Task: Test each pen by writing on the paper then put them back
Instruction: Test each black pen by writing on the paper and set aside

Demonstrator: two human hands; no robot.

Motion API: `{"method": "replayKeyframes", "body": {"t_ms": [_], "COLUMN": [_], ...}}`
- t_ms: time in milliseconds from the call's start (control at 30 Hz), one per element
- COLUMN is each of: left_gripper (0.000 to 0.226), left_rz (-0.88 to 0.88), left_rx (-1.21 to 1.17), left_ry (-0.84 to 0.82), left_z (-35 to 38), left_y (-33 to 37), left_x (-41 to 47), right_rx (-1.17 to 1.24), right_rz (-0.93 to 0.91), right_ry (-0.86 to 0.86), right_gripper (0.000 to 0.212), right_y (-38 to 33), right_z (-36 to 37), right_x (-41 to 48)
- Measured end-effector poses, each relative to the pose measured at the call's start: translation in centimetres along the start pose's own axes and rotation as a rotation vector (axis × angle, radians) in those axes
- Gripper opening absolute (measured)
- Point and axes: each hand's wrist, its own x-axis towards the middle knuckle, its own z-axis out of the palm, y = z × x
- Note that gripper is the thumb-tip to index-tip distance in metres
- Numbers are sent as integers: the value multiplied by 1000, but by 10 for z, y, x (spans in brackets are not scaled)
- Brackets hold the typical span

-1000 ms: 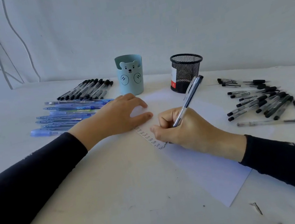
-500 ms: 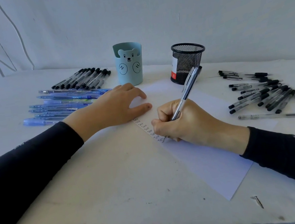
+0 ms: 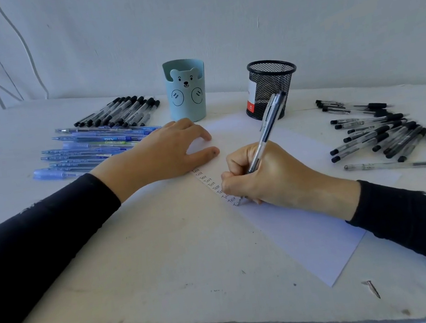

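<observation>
The pen is gripped in the right hand, with fingers and thumb curled round the lower barrel. The barrel leans away toward the far edge of the bench, and the tip touches the paper at the paper's left edge. The paper lies flat near the middle of the bench, skewed, with one corner pointing to the near edge. A column of handwritten "Test" entries runs down the left margin of the sheet; the pen tip sits at the lowest entry. The left hand lies palm down on the far left part of the paper, fingers relaxed and spread, holding nothing. Both forearms wear black sleeves. Toward the far edge, beyond the paper, stand two holders: a light blue bear-face holder and, to its right, a black mesh holder. Toward the left edge lies a row of blue pens, with a row of black-capped pens behind it. Toward the right edge lies a loose heap of black-capped pens, and just in front of the heap a single clear pen lies crosswise. A small dark fragment lies near the near edge; its kind cannot be told.
</observation>
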Motion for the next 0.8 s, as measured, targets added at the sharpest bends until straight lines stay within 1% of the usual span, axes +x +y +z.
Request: {"method": "replayKeyframes", "body": {"t_ms": [800], "left_gripper": [52], "left_rz": [-1], "left_rx": [5], "left_ry": [-16], "left_z": [1], "left_y": [-1], "left_x": [1], "right_rx": [7], "right_rz": [-18], "right_ry": [30], "right_gripper": [45], "right_y": [1], "right_z": [-2], "right_x": [2]}}
